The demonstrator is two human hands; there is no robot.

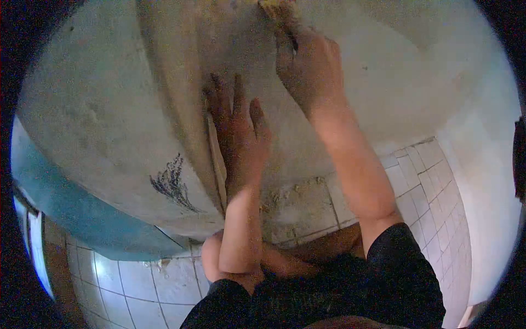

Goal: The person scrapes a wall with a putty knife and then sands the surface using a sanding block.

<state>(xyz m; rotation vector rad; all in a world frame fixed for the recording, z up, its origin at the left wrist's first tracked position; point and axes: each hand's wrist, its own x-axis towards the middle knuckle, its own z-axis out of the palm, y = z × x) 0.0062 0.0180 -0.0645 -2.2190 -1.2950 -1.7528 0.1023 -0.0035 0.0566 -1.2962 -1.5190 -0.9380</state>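
Observation:
My left hand (235, 129) lies against the stained wall (367, 66), fingers spread and pointing up, with nothing in it. It is beside a raised vertical edge (170, 93) of the wall. Higher up and to the right, my right hand (312, 68) is closed with its fingers curled, close to the wall. At its fingertips a dark, narrow shape shows, and just above is a yellowish-brown patch (276, 11). Blur and dim light hide what the hand grips.
Black scribbled marks (175, 183) are on the wall at left, above a blue-green panel (98, 214). White floor tiles (137, 279) run below, and dirt and crumbs (282, 203) lie along the wall's foot. A pale wall (482, 181) closes in the right side.

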